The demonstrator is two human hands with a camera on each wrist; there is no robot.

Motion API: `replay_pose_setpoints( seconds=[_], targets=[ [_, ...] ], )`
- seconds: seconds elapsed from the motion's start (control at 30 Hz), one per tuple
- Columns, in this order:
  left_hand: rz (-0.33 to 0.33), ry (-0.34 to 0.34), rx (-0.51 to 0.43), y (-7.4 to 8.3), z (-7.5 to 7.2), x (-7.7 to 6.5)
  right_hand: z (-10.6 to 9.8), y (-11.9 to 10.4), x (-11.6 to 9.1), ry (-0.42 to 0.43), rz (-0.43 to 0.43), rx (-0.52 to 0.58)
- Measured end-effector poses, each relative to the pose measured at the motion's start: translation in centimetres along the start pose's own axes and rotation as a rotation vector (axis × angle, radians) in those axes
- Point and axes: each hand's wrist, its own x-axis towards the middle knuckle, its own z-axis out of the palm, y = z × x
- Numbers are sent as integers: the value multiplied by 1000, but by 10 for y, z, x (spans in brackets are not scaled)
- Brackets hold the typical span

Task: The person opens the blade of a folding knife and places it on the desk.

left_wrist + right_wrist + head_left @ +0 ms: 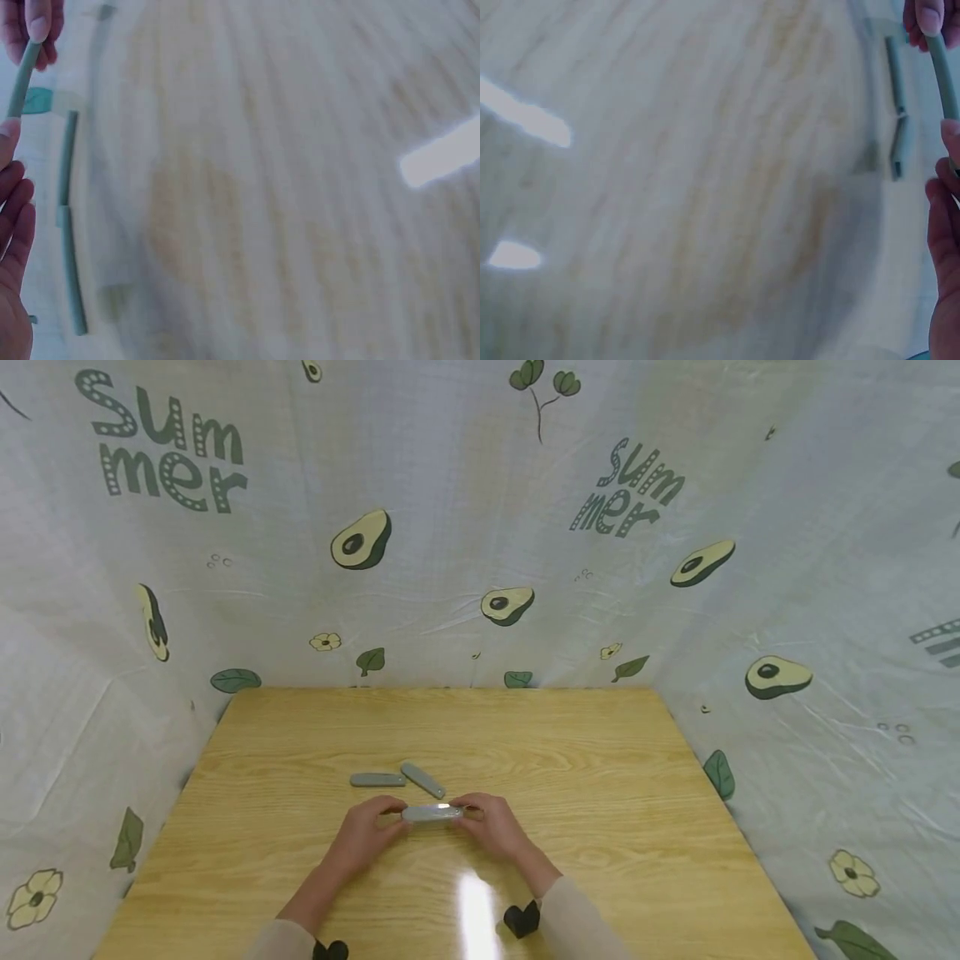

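Note:
Between my two hands, a slim grey-green bar with rounded ends (pixel 432 812) is held up lengthwise, its upper face shining in the head view. My left hand (pixel 366 835) pinches its left end between thumb and fingers. At the other end, the thumb and fingers of my right hand (pixel 495 828) grip it. Two similar bars lie on the table just beyond: one straight across (pixel 377 780), the other slanted (pixel 423 780), their ends nearly meeting. A small round dot shows near one end of each. Both wrist views show the held bar (pixel 24 79) edge-on.
The wooden table (pixel 600 760) reaches back to a pale cloth (pixel 435 460) printed with avocados and leaves, which also hangs at both sides. A bright light reflection (pixel 477 914) lies on the tabletop between the forearms. Dark pieces (pixel 522 919) sit at the wrists.

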Motion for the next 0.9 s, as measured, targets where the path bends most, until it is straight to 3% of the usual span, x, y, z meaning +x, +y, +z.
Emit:
replay_pose_setpoints(
  seconds=[0.2, 0.43, 0.57, 0.77, 0.9],
  targets=[
    [-21, 29, -107, 13, -11, 9, -16, -13, 8, 18, -26, 120],
    [-122, -13, -268, 16, -13, 13, -39, -49, 6, -63, 139, 433],
    [-181, -42, -327, 12, -7, 11, -29, -37, 6, -69, 201, 562],
    [-260, -61, -391, 13, -5, 10, -11, -12, 8, -36, 231, 582],
    [-351, -62, -418, 17, -6, 11, -6, -11, 10, -17, 231, 598]
  ],
)
